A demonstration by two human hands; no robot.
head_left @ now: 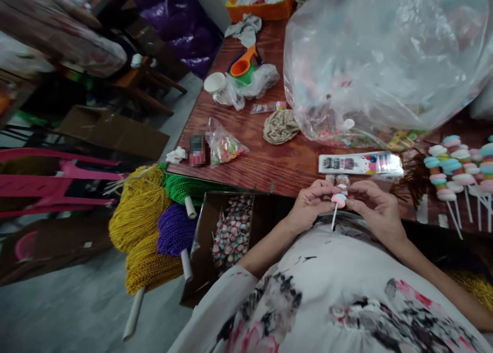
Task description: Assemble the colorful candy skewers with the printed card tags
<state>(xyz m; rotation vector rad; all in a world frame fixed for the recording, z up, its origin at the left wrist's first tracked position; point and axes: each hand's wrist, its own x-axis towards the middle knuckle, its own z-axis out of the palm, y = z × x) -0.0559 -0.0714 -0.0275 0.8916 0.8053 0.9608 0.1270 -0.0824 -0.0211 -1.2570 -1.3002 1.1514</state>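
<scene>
A candy stick [339, 199] with a pink and blue piece at its lower end and a white stick pointing down is between my hands at the table's front edge. My left hand [314, 203] pinches it from the left side. On the right side, the fingers of my right hand [375, 209] are closed on it too. Clear wrapping seems to cover its upper part. Just beyond my hands lies a stack of printed clear bags [360, 164]. To the right, several colourful candy skewers [442, 175] rest on the table, beside brown-gold twist ties [413, 183].
A huge clear bag of candy [381, 65] covers the table's back right. A cloth bundle [281, 127], a small candy bag [223, 146] and a white cup [215, 83] stand on the wooden table [246, 158]. Below left are a carton of wrapped sweets [200, 245] and yellow cord [138, 209].
</scene>
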